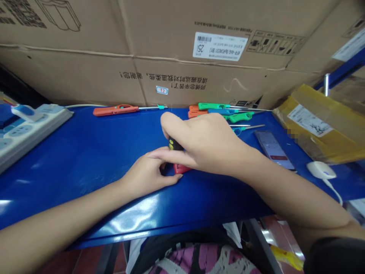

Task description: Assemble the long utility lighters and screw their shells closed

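Observation:
My right hand (205, 142) is closed over a small tool with a black handle (174, 145) marked in yellow, held upright over the blue table (85, 160). Below it my left hand (148, 173) pinches a small red piece (180, 169) that lies on the table under the tool. Most of the tool and the red piece are hidden by my fingers.
Several long gas lighters lie at the back: an orange one (116, 110) to the left, green (216, 106), orange and blue ones to the right. A power strip (25, 129) sits at the left, a phone (273, 149), a white mouse (321, 169) and a yellow parcel (316, 121) at the right. Cardboard boxes (171, 49) wall the back.

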A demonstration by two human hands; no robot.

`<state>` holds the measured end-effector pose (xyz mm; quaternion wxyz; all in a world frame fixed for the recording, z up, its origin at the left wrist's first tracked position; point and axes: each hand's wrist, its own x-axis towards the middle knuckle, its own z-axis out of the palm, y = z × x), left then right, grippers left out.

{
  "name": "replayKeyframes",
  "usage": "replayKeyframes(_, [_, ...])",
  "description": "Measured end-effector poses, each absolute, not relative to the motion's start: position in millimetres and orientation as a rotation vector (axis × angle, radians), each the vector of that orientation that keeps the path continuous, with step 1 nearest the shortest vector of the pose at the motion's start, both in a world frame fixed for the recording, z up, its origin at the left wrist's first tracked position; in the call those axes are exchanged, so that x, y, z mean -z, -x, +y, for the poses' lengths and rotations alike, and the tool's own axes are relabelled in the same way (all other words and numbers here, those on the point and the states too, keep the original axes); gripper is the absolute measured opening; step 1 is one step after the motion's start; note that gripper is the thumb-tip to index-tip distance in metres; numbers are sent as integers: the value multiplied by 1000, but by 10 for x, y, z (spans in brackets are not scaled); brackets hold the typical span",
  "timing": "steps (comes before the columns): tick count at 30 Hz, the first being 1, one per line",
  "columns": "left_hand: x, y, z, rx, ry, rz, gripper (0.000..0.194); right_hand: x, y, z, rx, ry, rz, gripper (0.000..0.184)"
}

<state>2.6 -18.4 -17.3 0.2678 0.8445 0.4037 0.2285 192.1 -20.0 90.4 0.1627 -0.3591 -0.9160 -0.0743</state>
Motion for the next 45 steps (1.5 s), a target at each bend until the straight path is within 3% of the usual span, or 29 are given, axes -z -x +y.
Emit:
replayKeyframes(5, [173,-24,-181,-622,-2327,1047,25,-957,-1926,-252,-29,1009,-2686,31])
replayKeyframes(10, [182,-13,-174,-582,-2377,1085,25,-1005,-1937,-271,162,1206,-2645,36])
replayKeyframes(14, [208,-1,-167,-612,-2410,1057,27,-1027,-1992,-235,16,1195,-2663,25])
replayKeyframes(20, [200,3,-174,-621,-2427,1049,30,-1010,-2006,-200,159,1238,-2621,34])
replayKeyframes(24, [191,5,-176,-620,-2435,1039,32,-1004,-2017,-197,45,1161,-2633,25])
replayKeyframes(30, [192,18,-177,-598,-2436,1007,34,-1033,-2033,-195,100,1234,-2636,36])
replayKeyframes(33, [188,11,-179,-608,-2422,1002,32,-1043,-2034,-216,34,1165,-2663,27])
replayKeyframes(40, [180,11,-182,-589,-2437,1012,33,-1031,-2057,-216,135,1166,-2651,32])
replayKeyframes(45, [178,5,-185,-629,-2432,1003,31,-1046,-2082,-200,11,1058,-2685,21])
